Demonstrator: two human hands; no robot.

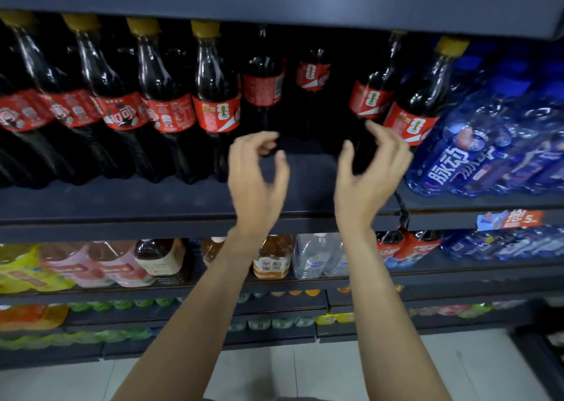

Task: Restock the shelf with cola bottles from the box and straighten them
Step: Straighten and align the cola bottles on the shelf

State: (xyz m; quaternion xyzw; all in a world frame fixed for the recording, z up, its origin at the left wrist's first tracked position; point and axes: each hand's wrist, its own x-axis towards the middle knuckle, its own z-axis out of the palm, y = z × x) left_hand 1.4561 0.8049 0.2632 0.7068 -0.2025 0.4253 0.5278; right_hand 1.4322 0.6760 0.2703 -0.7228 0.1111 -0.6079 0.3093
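- Dark shelf point(152, 205) carries cola bottles point(213, 95) in a row toward its left end, with more set back mid-shelf.
- My left hand point(259, 174) hovers at the front edge, grip loosely curled, empty.
- My right hand point(370, 168) likewise, beside a right-end bottle point(366, 104); touching or not, I cannot tell.

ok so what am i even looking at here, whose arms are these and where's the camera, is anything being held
There is no robot here. A person wears a wide-angle camera on the head, so the one picture looks forward and down along their own bare arms at a shop shelf. On it stands a row of cola bottles with red labels and yellow caps, with a gap in the front row in the middle and a few bottles further back. To the right are blue drink bottles. The left hand has loosely curled fingers and holds nothing. The right hand is close to a cola bottle; whether it grips it is unclear.
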